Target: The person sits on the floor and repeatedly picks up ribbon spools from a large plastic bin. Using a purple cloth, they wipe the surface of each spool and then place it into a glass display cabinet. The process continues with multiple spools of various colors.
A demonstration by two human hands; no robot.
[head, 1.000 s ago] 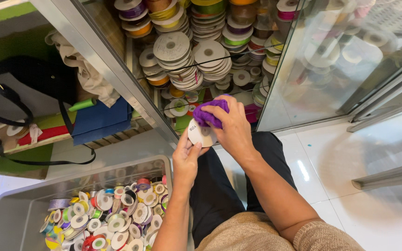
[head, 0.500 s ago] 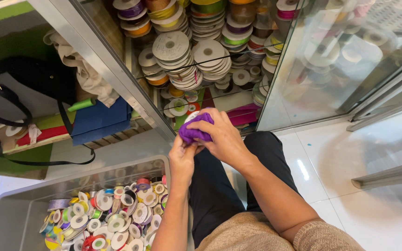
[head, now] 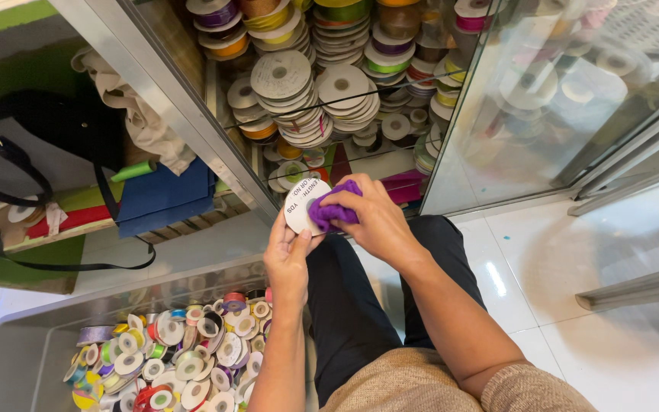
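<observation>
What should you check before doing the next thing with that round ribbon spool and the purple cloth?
1. Left hand grips the white ribbon spool firmly: ok.
2. Right hand presses the purple cloth against the spool's face: ok.
3. Spool's face is clean all over: cannot tell, the cloth covers part.
4. Grey bin of loose spools sits close beside the left arm: ok.
5. Glass cabinet door stands open, shelves reachable: ok.
6. Free space on the shelf for this spool: cannot tell.

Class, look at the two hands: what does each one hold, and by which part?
The left hand holds a white ribbon spool by its lower rim. The right hand holds a bunched purple cloth, pressed against the spool's flat face.
</observation>
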